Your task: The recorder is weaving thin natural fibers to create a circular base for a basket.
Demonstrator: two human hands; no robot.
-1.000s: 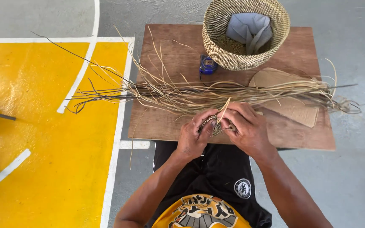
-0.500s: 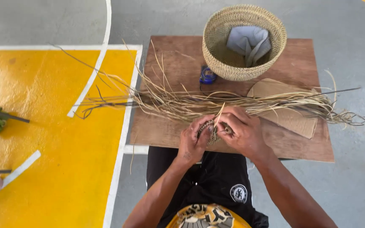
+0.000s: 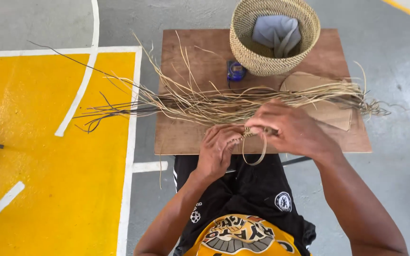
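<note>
A straw strand (image 3: 255, 154) now loops down below the hands (image 3: 257, 137), formerly upright.

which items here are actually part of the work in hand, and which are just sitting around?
In use:
- left hand and right hand, pinching a small woven start with a looped strand
- bundle of straw strands across the wooden board

Lying about:
- woven basket with grey cloth inside
- small blue object by the basket
- flat tan sheet under the strands

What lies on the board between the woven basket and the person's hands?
In the head view, a long bundle of straw fibres lies across the board between the basket and both hands, left and right.
</note>
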